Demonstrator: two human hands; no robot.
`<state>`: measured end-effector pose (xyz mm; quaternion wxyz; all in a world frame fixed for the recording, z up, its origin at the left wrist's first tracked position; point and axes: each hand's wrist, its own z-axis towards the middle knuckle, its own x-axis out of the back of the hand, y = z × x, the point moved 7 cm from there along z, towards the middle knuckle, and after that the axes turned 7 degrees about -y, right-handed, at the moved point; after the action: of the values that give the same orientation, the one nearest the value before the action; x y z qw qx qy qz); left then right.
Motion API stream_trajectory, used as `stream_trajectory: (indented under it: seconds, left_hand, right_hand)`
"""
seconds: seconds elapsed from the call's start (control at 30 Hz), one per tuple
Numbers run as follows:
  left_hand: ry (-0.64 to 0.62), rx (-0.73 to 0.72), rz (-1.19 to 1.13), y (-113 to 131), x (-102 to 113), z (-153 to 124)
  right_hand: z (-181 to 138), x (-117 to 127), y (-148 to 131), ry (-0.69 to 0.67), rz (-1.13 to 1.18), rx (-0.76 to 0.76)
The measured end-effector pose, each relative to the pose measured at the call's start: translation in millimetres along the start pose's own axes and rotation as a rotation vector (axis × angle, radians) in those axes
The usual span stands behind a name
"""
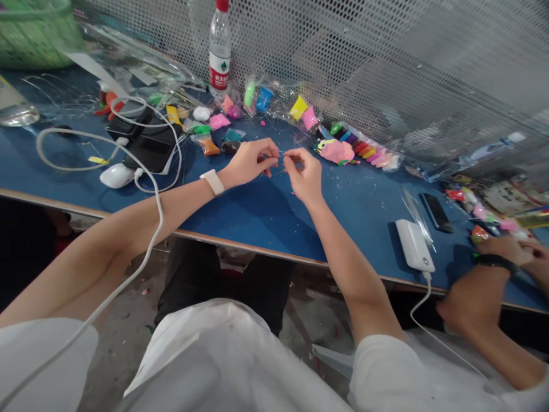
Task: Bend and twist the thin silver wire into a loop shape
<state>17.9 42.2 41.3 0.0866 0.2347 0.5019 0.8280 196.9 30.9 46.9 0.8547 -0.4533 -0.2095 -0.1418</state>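
Note:
My left hand (253,158) and my right hand (305,171) meet above the middle of the blue table, fingertips a small gap apart. Each has thumb and fingers pinched together. Whatever lies between the fingertips is too small to make out; a faint thin trace shows in the gap. Just right of my right hand lies a pink clay figure (337,151) with a yellow end and an eye. Behind my left hand are an orange clay packet (209,146) and a dark packet (230,147). A white band (213,182) circles my left wrist.
Clay sticks in several colours (364,146) line the mesh panel (386,68). A water bottle (220,51) stands behind. Black devices (156,146) with a white cable lie left. A white power bank (414,245) and phone (436,212) lie right, near another person's hands (501,252).

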Motion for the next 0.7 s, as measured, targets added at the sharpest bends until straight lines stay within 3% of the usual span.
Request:
stream_trajectory:
  seconds: [0.07,0.13,0.23,0.27,0.3,0.37,0.47,0.6,0.7]
  left_hand:
    - [0.032,-0.014,0.004,0,1,2]
    - [0.067,-0.049,0.035,1,4,3]
    - [0.074,-0.036,0.062,-1,6,4]
    - [0.066,-0.02,0.071,-2,6,4]
    - [0.06,-0.011,0.087,-3,6,4]
    - [0.055,-0.008,0.117,-2,6,3]
    - [0.041,-0.01,0.132,-2,6,4]
    - [0.056,-0.026,0.157,-3,8,6]
    - [0.053,-0.051,0.191,-5,8,7]
  right_hand:
    - [-8,7,-37,0.099,-0.204,0.162]
    - [-17,-5,-72,-0.001,-0.223,0.25]
    - [-49,-71,-124,-0.549,-0.15,0.412]
    - [-63,-94,-141,-0.681,-0.137,0.478]
    - [-76,-114,-157,-0.726,-0.111,0.54]
    - [-95,-155,-184,-0.796,-0.079,0.591]
    - [-111,-201,-220,-0.767,-0.2,0.662]
    - [-115,-219,-265,-0.692,-0.495,0.838]
    - [-115,-237,-287,-0.909,-0.492,0.843]
